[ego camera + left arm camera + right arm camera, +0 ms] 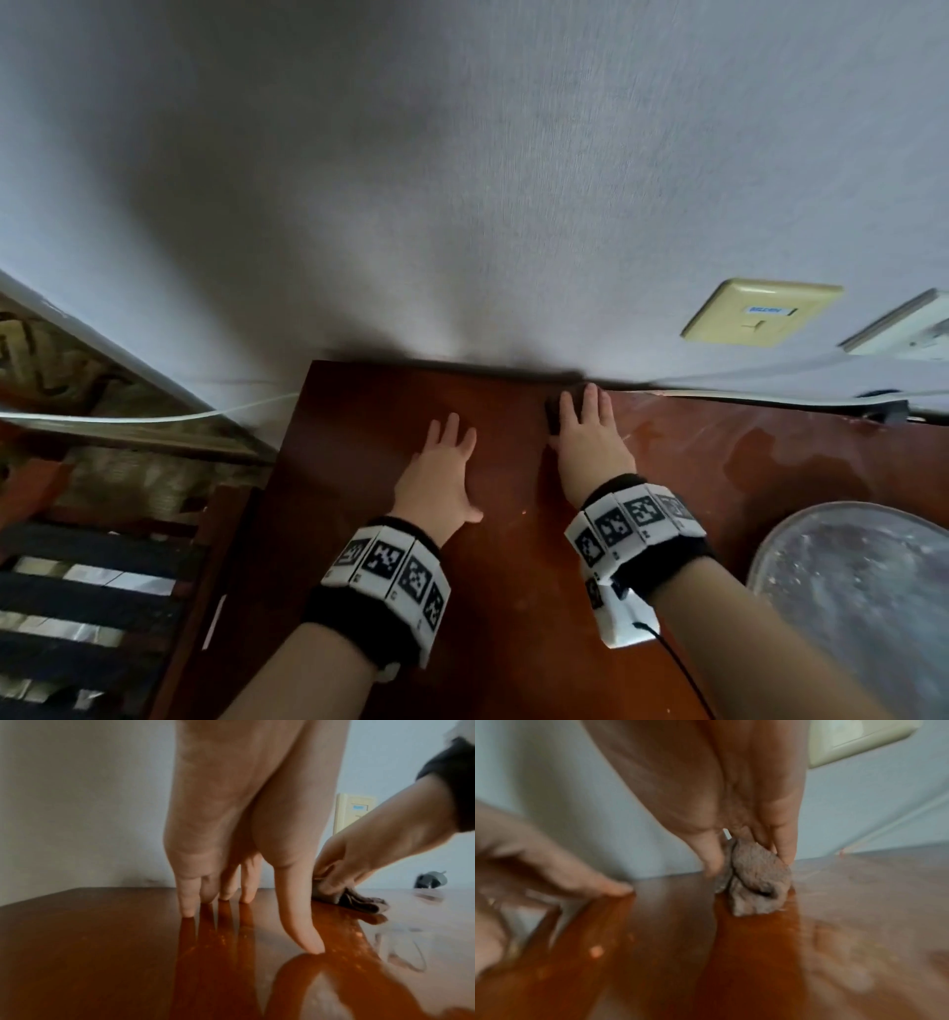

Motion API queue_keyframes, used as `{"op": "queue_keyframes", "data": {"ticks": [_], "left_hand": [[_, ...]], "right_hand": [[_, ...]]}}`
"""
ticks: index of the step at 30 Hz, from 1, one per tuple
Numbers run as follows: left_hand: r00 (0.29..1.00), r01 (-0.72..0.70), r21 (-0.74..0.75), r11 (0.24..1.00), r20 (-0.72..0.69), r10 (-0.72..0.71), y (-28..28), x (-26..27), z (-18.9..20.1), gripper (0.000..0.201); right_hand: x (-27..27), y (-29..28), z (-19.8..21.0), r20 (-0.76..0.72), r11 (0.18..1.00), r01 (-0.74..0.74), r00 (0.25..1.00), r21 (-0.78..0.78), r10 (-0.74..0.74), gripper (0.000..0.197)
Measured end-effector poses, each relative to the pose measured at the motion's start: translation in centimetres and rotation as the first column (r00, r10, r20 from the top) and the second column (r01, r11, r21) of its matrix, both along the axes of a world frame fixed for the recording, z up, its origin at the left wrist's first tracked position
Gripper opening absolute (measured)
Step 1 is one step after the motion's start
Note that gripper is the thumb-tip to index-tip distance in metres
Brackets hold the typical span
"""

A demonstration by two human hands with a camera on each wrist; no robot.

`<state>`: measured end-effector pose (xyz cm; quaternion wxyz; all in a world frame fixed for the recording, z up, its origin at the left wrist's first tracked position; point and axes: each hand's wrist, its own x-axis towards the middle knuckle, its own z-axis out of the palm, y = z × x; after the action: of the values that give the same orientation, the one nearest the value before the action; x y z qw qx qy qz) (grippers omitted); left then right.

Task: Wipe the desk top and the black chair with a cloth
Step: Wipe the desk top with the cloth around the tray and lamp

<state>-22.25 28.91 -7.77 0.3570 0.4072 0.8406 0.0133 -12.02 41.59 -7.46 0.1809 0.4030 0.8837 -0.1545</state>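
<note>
I am pressing my right hand [585, 437] down on the grey cloth [757, 880], fingers curled around it, near the back edge of the table [503, 591] by the wall. My left hand [436, 478] is resting flat beside it, fingers straight.

In the head view the right hand [585, 437] covers nearly all of the cloth [555, 413] near the desk top's [390, 462] back edge. The right wrist view is smeared by blur (the wall plate [857, 738] is cut by its top edge). The glass lid [862, 591] runs off the head view's right edge.
</note>
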Motion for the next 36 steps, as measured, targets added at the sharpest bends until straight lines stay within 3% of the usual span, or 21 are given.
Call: {"op": "queue_keyframes", "data": {"ticks": [5, 9, 12, 14, 16, 19, 22, 27, 29, 30, 32, 34, 35, 36], "left_hand": [[0.999, 0.033, -0.034, 0.999, -0.034, -0.034, -0.1, -0.1, -0.4, 0.105], [0.999, 0.024, -0.037, 0.999, -0.034, -0.025, -0.1, 0.0, -0.3, 0.106], [0.998, 0.035, -0.084, 0.996, -0.049, -0.039, 0.3, 0.2, -0.2, 0.107], [0.998, 0.026, -0.097, 0.995, -0.054, -0.032, 0.5, 0.3, -0.2, 0.107], [0.998, 0.013, -0.068, 0.998, -0.065, -0.017, 0.6, 0.3, -0.3, 0.104], [0.998, -0.021, -0.001, 1.000, -0.059, 0.021, 0.2, 0.1, -0.6, 0.090], [0.998, 0.027, -0.029, 0.999, -0.056, -0.029, -0.1, 0.0, -0.5, 0.102], [0.998, 0.024, -0.067, 0.997, -0.053, -0.027, 0.2, 0.1, -0.3, 0.106], [0.999, 0.019, -0.079, 0.997, -0.045, -0.023, 0.3, 0.1, -0.3, 0.107], [0.999, 0.018, -0.085, 0.996, -0.040, -0.021, 0.4, 0.1, -0.4, 0.107], [0.999, 0.012, -0.086, 0.996, -0.040, -0.016, 0.6, 0.0, -0.6, 0.107], [0.997, -0.003, -0.050, 0.999, -0.074, -0.001, 0.6, 0.1, -0.8, 0.100], [0.996, -0.002, -0.033, 0.999, -0.092, -0.001, 0.5, 0.1, -0.8, 0.096], [0.995, 0.011, -0.029, 1.000, -0.097, -0.014, 0.3, 0.1, -0.8, 0.093]], "right_hand": [[2.1, 2.1, 0.4, 0.064, 0.989, -0.143, 0.988, 0.039, 0.140, 0.056], [5.7, 5.7, 0.7, 0.087, 0.994, 0.067, 0.993, 0.089, -0.075, 0.065], [5.1, 4.7, 0.9, 0.052, 0.993, 0.092, 0.994, 0.071, -0.095, 0.065], [3.1, 1.4, 1.4, 0.020, 0.997, -0.072, 0.997, 0.024, 0.071, 0.060], [1.1, -3.6, 0.9, -0.026, 0.943, -0.329, 0.944, -0.053, 0.328, 0.058], [0.1, -8.5, -0.8, -0.107, 0.885, -0.452, 0.891, -0.115, 0.441, 0.059], [1.0, -5.7, -0.3, -0.136, 0.899, -0.419, 0.905, -0.127, 0.402, 0.059], [3.2, 2.6, -0.1, -0.088, 1.000, -0.026, 0.996, 0.000, 0.026, 0.065], [3.0, 2.8, 0.2, -0.059, 0.999, 0.008, 0.998, 0.040, -0.006, 0.061], [2.8, 1.9, 0.3, -0.055, 0.999, -0.028, 0.998, 0.045, 0.031, 0.058], [2.6, -1.8, 0.9, -0.082, 0.970, -0.241, 0.968, -0.025, 0.238, 0.055], [3.6, -6.4, 1.3, -0.154, 0.881, -0.469, 0.877, -0.072, 0.454, 0.051], [4.2, -7.9, 1.5, -0.215, 0.851, -0.524, 0.835, -0.025, 0.507, 0.049], [4.7, -8.3, 1.5, -0.239, 0.860, -0.510, 0.839, -0.028, 0.489, 0.049]]}}
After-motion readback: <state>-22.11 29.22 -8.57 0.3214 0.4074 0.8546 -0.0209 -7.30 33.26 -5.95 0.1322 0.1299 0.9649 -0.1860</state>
